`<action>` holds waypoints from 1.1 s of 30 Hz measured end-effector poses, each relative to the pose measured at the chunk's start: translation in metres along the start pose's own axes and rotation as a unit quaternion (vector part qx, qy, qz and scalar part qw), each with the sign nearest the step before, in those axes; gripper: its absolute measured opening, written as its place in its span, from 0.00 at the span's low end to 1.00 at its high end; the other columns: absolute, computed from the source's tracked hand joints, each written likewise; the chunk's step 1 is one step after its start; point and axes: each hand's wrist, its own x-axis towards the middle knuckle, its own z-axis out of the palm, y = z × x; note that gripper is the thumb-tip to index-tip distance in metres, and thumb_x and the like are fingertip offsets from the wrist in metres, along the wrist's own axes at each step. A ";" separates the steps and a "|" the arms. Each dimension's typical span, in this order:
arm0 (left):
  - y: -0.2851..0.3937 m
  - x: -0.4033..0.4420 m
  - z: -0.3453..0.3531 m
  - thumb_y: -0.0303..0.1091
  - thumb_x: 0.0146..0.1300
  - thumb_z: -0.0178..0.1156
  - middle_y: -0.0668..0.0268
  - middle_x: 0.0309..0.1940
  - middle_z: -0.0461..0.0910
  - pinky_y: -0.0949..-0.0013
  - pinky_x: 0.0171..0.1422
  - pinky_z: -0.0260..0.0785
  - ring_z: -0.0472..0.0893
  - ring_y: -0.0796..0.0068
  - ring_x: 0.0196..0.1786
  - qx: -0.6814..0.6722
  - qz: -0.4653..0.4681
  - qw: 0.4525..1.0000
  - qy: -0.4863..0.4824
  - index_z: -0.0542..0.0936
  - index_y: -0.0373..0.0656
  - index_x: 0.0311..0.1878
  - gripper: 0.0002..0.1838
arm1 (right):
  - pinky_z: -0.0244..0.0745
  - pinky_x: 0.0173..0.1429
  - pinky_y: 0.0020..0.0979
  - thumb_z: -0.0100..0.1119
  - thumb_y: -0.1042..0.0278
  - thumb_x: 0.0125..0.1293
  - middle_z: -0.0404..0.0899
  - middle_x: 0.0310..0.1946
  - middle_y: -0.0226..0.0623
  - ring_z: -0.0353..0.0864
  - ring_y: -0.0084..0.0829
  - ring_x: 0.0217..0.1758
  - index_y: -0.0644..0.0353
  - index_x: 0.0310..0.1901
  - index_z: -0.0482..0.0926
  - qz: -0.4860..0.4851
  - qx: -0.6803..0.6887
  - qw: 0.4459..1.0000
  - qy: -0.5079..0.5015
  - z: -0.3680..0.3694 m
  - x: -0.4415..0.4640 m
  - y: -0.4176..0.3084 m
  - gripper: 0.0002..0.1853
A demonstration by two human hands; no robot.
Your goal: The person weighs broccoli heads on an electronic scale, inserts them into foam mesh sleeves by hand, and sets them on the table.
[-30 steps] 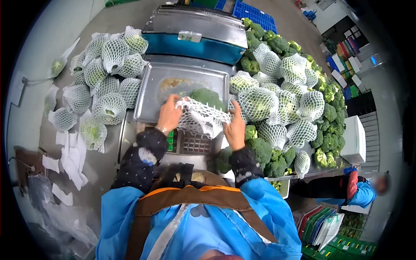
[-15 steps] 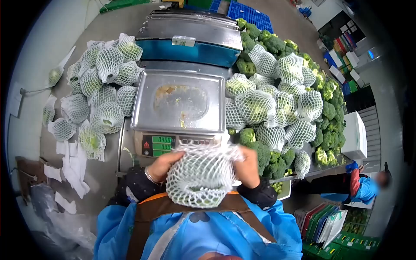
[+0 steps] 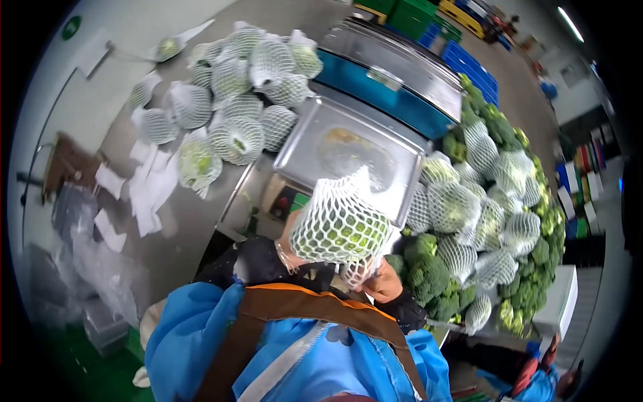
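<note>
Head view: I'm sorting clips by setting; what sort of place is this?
Probably a produce-packing area: a held netted broccoli, more netted heads piled nearby, and loose broccoli alongside.

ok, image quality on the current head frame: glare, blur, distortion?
Head view: bright glare on the near right of the steel weighing pan; ceiling tube blown out. Head view: foam-netted broccoli in hand fairly crisp, plastic bags at left soft, co-worker's blue jacket at lower right smeared. Head view: strong fisheye, black corners, scene tilted.
</note>
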 end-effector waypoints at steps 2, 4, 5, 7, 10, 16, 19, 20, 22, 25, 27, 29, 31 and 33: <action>0.014 0.000 -0.003 0.36 0.70 0.41 0.54 0.53 0.76 0.60 0.59 0.72 0.78 0.63 0.52 0.095 0.081 0.992 0.006 0.69 0.34 0.58 0.20 | 0.65 0.62 0.43 0.60 0.78 0.53 0.70 0.58 0.47 0.70 0.43 0.60 0.65 0.66 0.57 -0.091 -0.249 0.963 0.054 0.002 0.000 -0.012 0.37; 0.045 -0.015 0.026 0.38 0.70 0.39 0.53 0.53 0.76 0.59 0.59 0.72 0.78 0.61 0.52 -0.149 -0.008 0.987 -0.055 0.69 0.34 0.58 0.21 | 0.62 0.66 0.48 0.63 0.72 0.53 0.70 0.58 0.49 0.67 0.44 0.64 0.67 0.66 0.56 -0.085 -0.014 0.994 0.070 0.018 0.018 -0.011 0.39; 0.047 -0.015 0.027 0.39 0.71 0.37 0.53 0.53 0.75 0.58 0.60 0.71 0.78 0.59 0.52 -0.172 0.021 0.982 -0.079 0.69 0.33 0.58 0.22 | 0.61 0.66 0.50 0.64 0.69 0.54 0.71 0.57 0.51 0.67 0.44 0.64 0.69 0.65 0.57 -0.046 0.191 0.978 0.070 0.027 0.029 -0.007 0.39; 0.039 -0.007 -0.020 0.42 0.73 0.35 0.54 0.58 0.72 0.61 0.62 0.69 0.75 0.62 0.56 -0.059 0.064 0.996 -0.015 0.63 0.34 0.63 0.24 | 0.66 0.56 0.39 0.60 0.76 0.57 0.74 0.47 0.44 0.72 0.36 0.52 0.67 0.54 0.66 0.057 0.065 0.991 0.101 0.046 0.055 -0.011 0.23; 0.065 -0.015 -0.054 0.41 0.70 0.42 0.56 0.59 0.70 0.60 0.64 0.65 0.72 0.63 0.59 0.059 0.136 0.988 0.042 0.64 0.36 0.63 0.24 | 0.70 0.40 0.25 0.58 0.81 0.60 0.78 0.34 0.33 0.76 0.24 0.35 0.65 0.41 0.74 0.211 -0.348 0.902 0.146 0.039 0.100 0.007 0.07; 0.231 -0.026 -0.053 0.51 0.64 0.51 0.59 0.51 0.78 0.61 0.57 0.70 0.79 0.60 0.50 0.361 0.457 0.795 0.168 0.70 0.35 0.58 0.29 | 0.70 0.32 0.21 0.60 0.74 0.61 0.79 0.31 0.29 0.74 0.15 0.29 0.64 0.42 0.74 0.071 -0.386 0.895 0.213 0.019 0.096 0.011 0.09; 0.312 -0.020 -0.087 0.60 0.60 0.53 0.54 0.51 0.78 0.63 0.58 0.68 0.79 0.54 0.50 0.373 0.311 0.811 0.326 0.69 0.35 0.58 0.37 | 0.71 0.33 0.23 0.61 0.74 0.60 0.79 0.28 0.29 0.76 0.17 0.29 0.64 0.42 0.75 0.041 -0.485 0.846 0.220 -0.003 0.095 0.016 0.10; 0.323 -0.027 -0.102 0.61 0.60 0.53 0.53 0.50 0.78 0.63 0.58 0.68 0.79 0.53 0.50 0.573 0.193 0.678 0.417 0.69 0.34 0.58 0.37 | 0.71 0.33 0.23 0.62 0.74 0.60 0.79 0.29 0.31 0.77 0.18 0.29 0.64 0.43 0.74 0.028 -0.506 0.831 0.227 0.002 0.097 0.014 0.10; 0.286 -0.030 -0.118 0.60 0.53 0.60 0.50 0.58 0.69 0.53 0.63 0.58 0.68 0.50 0.60 0.775 0.143 0.409 0.460 0.62 0.39 0.64 0.43 | 0.72 0.33 0.23 0.63 0.74 0.58 0.80 0.30 0.34 0.78 0.21 0.28 0.63 0.43 0.74 -0.002 -0.550 0.800 0.241 0.011 0.103 0.009 0.12; 0.209 -0.045 -0.099 0.57 0.34 0.75 0.51 0.67 0.56 0.39 0.66 0.46 0.50 0.49 0.72 0.870 0.164 0.219 0.411 0.55 0.47 0.70 0.60 | 0.73 0.47 0.36 0.70 0.70 0.49 0.72 0.50 0.49 0.77 0.40 0.46 0.57 0.62 0.63 -0.034 -0.652 0.727 0.215 0.026 0.140 -0.010 0.37; 0.207 -0.029 -0.109 0.56 0.34 0.75 0.52 0.66 0.57 0.41 0.65 0.49 0.52 0.50 0.71 0.850 0.245 0.206 0.419 0.57 0.48 0.69 0.57 | 0.68 0.57 0.41 0.74 0.67 0.44 0.63 0.58 0.56 0.68 0.50 0.58 0.53 0.66 0.57 -0.054 -0.699 0.696 0.154 0.047 0.197 -0.030 0.47; 0.211 -0.012 -0.116 0.57 0.35 0.74 0.54 0.61 0.63 0.45 0.63 0.55 0.59 0.50 0.66 0.813 0.340 0.166 0.442 0.66 0.48 0.62 0.49 | 0.62 0.64 0.45 0.77 0.61 0.38 0.56 0.64 0.57 0.59 0.58 0.65 0.49 0.68 0.53 -0.037 -0.754 0.641 0.136 0.048 0.267 -0.032 0.54; 0.214 -0.005 -0.136 0.61 0.35 0.71 0.57 0.55 0.68 0.44 0.63 0.55 0.64 0.52 0.61 0.799 0.374 0.152 0.445 0.72 0.47 0.56 0.44 | 0.57 0.65 0.54 0.79 0.55 0.33 0.53 0.66 0.56 0.54 0.63 0.67 0.45 0.68 0.53 -0.023 -0.845 0.513 0.149 0.015 0.330 -0.005 0.58; 0.225 0.004 -0.136 0.64 0.34 0.69 0.60 0.46 0.72 0.45 0.61 0.56 0.69 0.55 0.55 0.786 0.424 0.130 0.431 0.78 0.47 0.48 0.40 | 0.53 0.63 0.65 0.78 0.51 0.31 0.52 0.67 0.54 0.49 0.67 0.68 0.41 0.68 0.54 0.028 -0.881 0.442 0.170 -0.009 0.375 0.017 0.58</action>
